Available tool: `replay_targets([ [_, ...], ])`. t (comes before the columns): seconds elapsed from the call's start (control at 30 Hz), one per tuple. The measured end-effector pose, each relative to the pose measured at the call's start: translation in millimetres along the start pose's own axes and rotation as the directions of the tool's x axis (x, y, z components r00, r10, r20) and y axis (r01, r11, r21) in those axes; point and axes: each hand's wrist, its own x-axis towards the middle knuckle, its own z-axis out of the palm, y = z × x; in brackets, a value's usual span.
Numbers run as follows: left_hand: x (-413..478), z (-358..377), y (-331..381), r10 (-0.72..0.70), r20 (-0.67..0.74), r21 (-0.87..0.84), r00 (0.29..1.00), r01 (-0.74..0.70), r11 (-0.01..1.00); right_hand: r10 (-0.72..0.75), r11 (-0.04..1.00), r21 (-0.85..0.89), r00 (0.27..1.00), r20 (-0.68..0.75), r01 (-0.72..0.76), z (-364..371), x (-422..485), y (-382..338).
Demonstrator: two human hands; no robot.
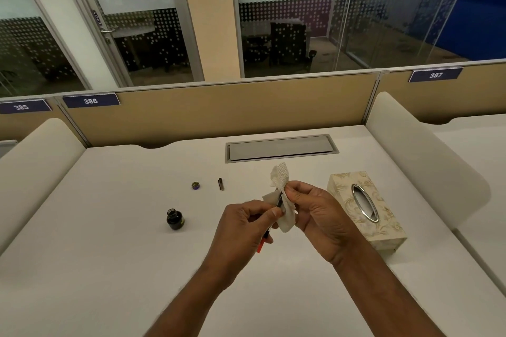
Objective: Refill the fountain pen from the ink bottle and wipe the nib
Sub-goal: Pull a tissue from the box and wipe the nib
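Fingers [267,213] of the left hand [243,230] are clamped on the fountain pen [264,238], which slants up and away from the person above the white bench [109,254]; its red-orange rear end sticks out below the palm and its dark front section runs up into a tissue. Thumb and fingers of the right hand [315,216] are pinched together on that crumpled white tissue [283,194], pressing it around the pen's front end, so the nib itself is hidden. Both hands are raised over the middle of the bench, close together.

To the left of the hands, well apart from them, the ink bottle [175,219] stands upright and uncapped on the bench. Farther back lies its small round bottle cap [195,185], and just to the right of that a dark pen cap [221,184] lies on its side. On the right, near the right wrist, stands a cream patterned tissue box [353,180] with an oval metal-rimmed opening on top. Behind everything, a grey cable hatch [282,148] is set flush into the bench.
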Motion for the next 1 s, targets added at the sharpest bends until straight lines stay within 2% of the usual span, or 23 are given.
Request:
replay_targets([
  [0.4,-2,6,-10,-0.07,-0.001,0.011,0.998,0.07,0.998,0.033,0.995,0.093,0.996,-0.08,-0.025,-8,1,12],
  [0.5,-7,4,-13,-0.096,0.003,-0.043,0.995,0.096,0.994,0.039,0.983,0.184,0.993,-0.112,-0.017,-3,2,13],
  [0.6,-9,-3,-19,-0.116,0.011,-0.183,0.993,0.116,0.976,0.044,0.967,0.256,0.985,-0.167,0.001,0,5,13],
  [0.7,-8,-9,-25,-0.152,0.011,-0.472,0.988,0.139,0.871,0.061,0.956,0.293,0.98,-0.192,-0.002,4,5,14],
  [0.8,-5,-15,-26,-0.201,0.06,-0.727,0.978,0.181,0.662,0.079,0.965,0.259,0.988,-0.133,-0.042,16,-3,20],
  [0.87,-4,-18,-27,-0.183,0.104,-0.781,0.977,0.195,0.593,0.071,0.98,0.192,0.994,-0.079,-0.055,27,-10,26],
  [1.0,-5,-24,-31,-0.172,0.1,-0.816,0.98,0.18,0.549,0.031,0.999,0.028,0.997,-0.074,-0.029,49,-15,39],
])
